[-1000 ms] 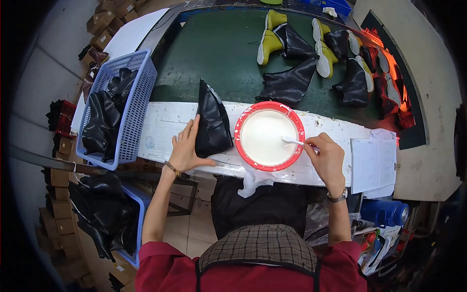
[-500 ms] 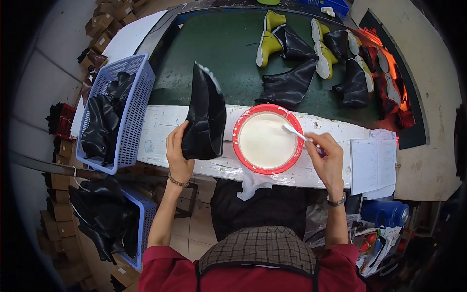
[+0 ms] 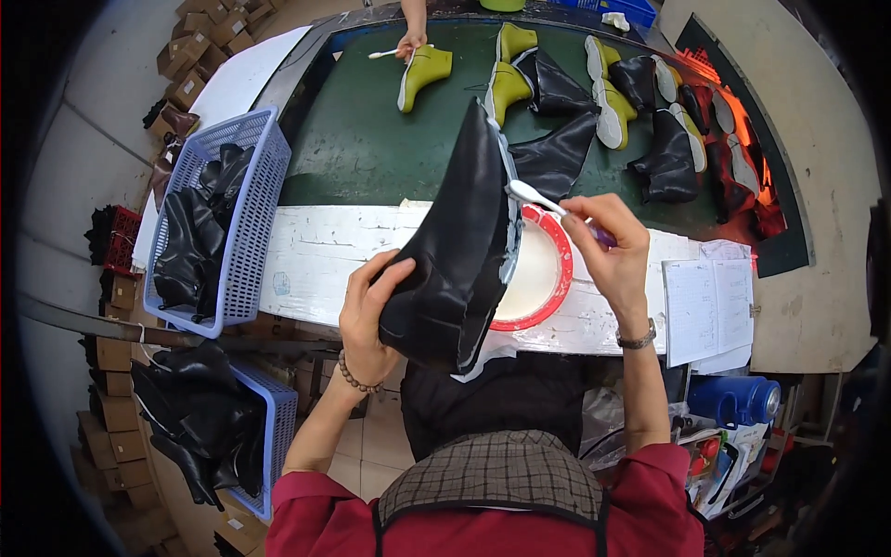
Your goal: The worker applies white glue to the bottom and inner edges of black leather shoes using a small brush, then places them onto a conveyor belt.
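My left hand is closed around the lower part of a black leather boot upper, which it holds tilted above the white board. A whitish wet-looking coat runs along the upper's right edge. Between the fingers of my right hand is a toothbrush with a white neck and a purple grip. Its head touches, or nearly touches, that coated edge. Partly hidden behind the upper stands a red-rimmed tub of creamy white liquid.
On the green belt, several black uppers and yellow-green shoe lasts lie under an orange glow. A co-worker's hand holds another brush by a last. Blue baskets of uppers stand left; a notebook lies right.
My left hand has brought the upper rightward and tilted it in front of the tub. The brush has moved from the tub's rim to the upper's edge. A co-worker's hand and a last have appeared.
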`<move>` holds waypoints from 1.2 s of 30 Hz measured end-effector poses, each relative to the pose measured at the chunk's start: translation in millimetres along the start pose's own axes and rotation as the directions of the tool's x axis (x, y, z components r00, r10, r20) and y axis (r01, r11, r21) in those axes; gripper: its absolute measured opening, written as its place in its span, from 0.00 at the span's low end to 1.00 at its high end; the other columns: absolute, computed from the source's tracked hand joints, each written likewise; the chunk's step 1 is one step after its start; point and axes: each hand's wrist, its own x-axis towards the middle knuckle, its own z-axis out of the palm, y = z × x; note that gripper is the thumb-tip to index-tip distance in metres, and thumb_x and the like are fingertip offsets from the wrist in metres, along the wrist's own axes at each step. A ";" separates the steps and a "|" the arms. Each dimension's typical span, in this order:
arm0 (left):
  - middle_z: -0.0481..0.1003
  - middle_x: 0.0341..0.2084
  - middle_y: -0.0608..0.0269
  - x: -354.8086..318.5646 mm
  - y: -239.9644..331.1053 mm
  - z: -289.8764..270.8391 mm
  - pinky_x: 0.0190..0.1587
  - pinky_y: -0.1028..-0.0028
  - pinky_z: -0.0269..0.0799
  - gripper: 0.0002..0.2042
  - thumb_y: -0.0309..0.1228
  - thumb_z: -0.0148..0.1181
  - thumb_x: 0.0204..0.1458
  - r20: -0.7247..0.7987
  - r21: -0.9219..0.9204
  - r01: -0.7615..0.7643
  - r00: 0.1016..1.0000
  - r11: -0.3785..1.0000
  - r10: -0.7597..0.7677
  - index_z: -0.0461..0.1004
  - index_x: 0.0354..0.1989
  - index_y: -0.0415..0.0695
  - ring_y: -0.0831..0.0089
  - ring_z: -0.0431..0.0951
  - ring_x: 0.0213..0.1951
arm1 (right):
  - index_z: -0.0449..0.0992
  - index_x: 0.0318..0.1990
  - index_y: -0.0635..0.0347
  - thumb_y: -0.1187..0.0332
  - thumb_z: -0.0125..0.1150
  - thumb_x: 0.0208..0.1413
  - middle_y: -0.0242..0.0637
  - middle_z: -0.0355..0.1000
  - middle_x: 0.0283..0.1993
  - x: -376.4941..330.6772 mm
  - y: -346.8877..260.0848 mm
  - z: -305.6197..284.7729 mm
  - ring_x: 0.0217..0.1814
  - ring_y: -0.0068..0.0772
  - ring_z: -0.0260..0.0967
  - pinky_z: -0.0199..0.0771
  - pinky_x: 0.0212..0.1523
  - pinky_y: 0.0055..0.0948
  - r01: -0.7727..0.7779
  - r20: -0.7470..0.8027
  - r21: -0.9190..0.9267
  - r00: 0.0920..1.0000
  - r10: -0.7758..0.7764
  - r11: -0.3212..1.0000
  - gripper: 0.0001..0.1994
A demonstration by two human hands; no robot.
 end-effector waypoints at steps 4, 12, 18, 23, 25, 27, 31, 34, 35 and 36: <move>0.74 0.56 0.45 15.7 2.8 6.6 0.61 0.64 0.70 0.27 0.22 0.71 0.48 -0.093 0.021 0.032 0.995 0.999 -0.029 0.71 0.59 0.33 0.54 0.77 0.57 | 0.86 0.43 0.60 0.77 0.72 0.53 0.31 0.78 0.37 -6.9 -9.6 1.4 0.29 0.16 0.69 0.62 0.26 0.17 0.055 0.019 0.031 0.998 -0.055 0.998 0.09; 0.74 0.55 0.48 35.6 -15.8 27.2 0.62 0.65 0.68 0.27 0.23 0.69 0.51 -0.327 0.069 0.006 0.945 0.998 0.017 0.71 0.61 0.36 0.57 0.76 0.58 | 0.87 0.40 0.62 0.81 0.74 0.49 0.34 0.79 0.36 -37.3 -38.1 4.2 0.33 0.18 0.74 0.68 0.29 0.17 0.061 0.142 0.144 0.986 -0.082 0.988 0.10; 0.76 0.53 0.49 38.9 -29.4 32.1 0.60 0.63 0.71 0.23 0.20 0.64 0.50 -0.323 0.190 -0.042 0.941 0.981 0.103 0.76 0.58 0.39 0.52 0.77 0.55 | 0.87 0.39 0.61 0.78 0.74 0.50 0.32 0.78 0.32 -36.2 -51.2 -6.1 0.30 0.19 0.72 0.69 0.29 0.19 -0.108 0.295 0.119 0.953 0.069 0.987 0.08; 0.79 0.51 0.53 16.3 -56.5 0.6 0.57 0.73 0.70 0.21 0.14 0.56 0.57 -0.368 -0.092 0.257 0.889 0.962 -0.273 0.71 0.60 0.29 0.69 0.78 0.52 | 0.87 0.38 0.62 0.77 0.75 0.50 0.32 0.78 0.33 -47.3 9.7 -14.5 0.30 0.16 0.71 0.67 0.30 0.18 -0.240 0.111 0.076 0.967 0.231 0.968 0.07; 0.79 0.50 0.51 -8.4 -82.9 -16.4 0.59 0.73 0.69 0.22 0.14 0.57 0.56 -0.389 -0.254 0.399 0.792 0.881 -0.471 0.69 0.62 0.29 0.68 0.77 0.52 | 0.86 0.38 0.63 0.74 0.75 0.53 0.30 0.78 0.32 -54.3 32.8 -12.8 0.29 0.15 0.72 0.70 0.29 0.16 -0.287 0.068 0.109 0.957 0.281 0.952 0.06; 0.77 0.33 0.60 -13.6 -84.5 -27.5 0.35 0.76 0.71 0.14 0.14 0.56 0.56 -0.408 -0.262 0.389 0.784 0.883 -0.467 0.70 0.51 0.33 0.76 0.76 0.32 | 0.86 0.39 0.63 0.74 0.73 0.55 0.29 0.78 0.31 -59.3 42.0 -9.7 0.28 0.15 0.72 0.70 0.28 0.16 -0.385 0.046 0.160 0.923 0.383 0.909 0.06; 0.73 0.24 0.63 -13.4 -72.3 -30.5 0.23 0.76 0.67 0.06 0.15 0.55 0.56 -0.382 -0.314 0.421 0.764 0.851 -0.519 0.70 0.41 0.35 0.78 0.72 0.22 | 0.82 0.37 0.65 0.72 0.68 0.61 0.26 0.76 0.28 -58.0 46.8 -5.5 0.23 0.13 0.69 0.71 0.23 0.16 -0.520 0.008 0.267 0.843 0.537 0.812 0.05; 0.74 0.24 0.69 -25.1 -79.7 -28.7 0.25 0.82 0.64 0.16 0.17 0.55 0.56 -0.347 -0.325 0.401 0.791 0.856 -0.503 0.73 0.54 0.34 0.85 0.70 0.23 | 0.80 0.36 0.64 0.72 0.66 0.62 0.27 0.74 0.23 -55.5 50.2 -4.9 0.20 0.13 0.67 0.68 0.21 0.19 -0.504 -0.013 0.299 0.847 0.531 0.810 0.05; 0.74 0.24 0.69 -27.1 -82.7 -28.2 0.25 0.82 0.64 0.16 0.17 0.55 0.56 -0.348 -0.328 0.401 0.791 0.855 -0.504 0.73 0.54 0.34 0.85 0.70 0.23 | 0.80 0.36 0.64 0.72 0.66 0.62 0.27 0.74 0.23 -55.9 53.9 -5.7 0.20 0.13 0.67 0.68 0.21 0.19 -0.503 -0.013 0.297 0.848 0.530 0.812 0.05; 0.73 0.24 0.70 -28.8 -85.6 -28.0 0.24 0.81 0.64 0.13 0.17 0.55 0.57 -0.363 -0.312 0.383 0.798 0.869 -0.482 0.73 0.51 0.34 0.84 0.70 0.22 | 0.80 0.37 0.63 0.69 0.65 0.64 0.30 0.72 0.20 -57.1 59.8 -7.1 0.18 0.17 0.67 0.68 0.20 0.24 -0.482 -0.052 0.067 0.873 0.485 0.874 0.07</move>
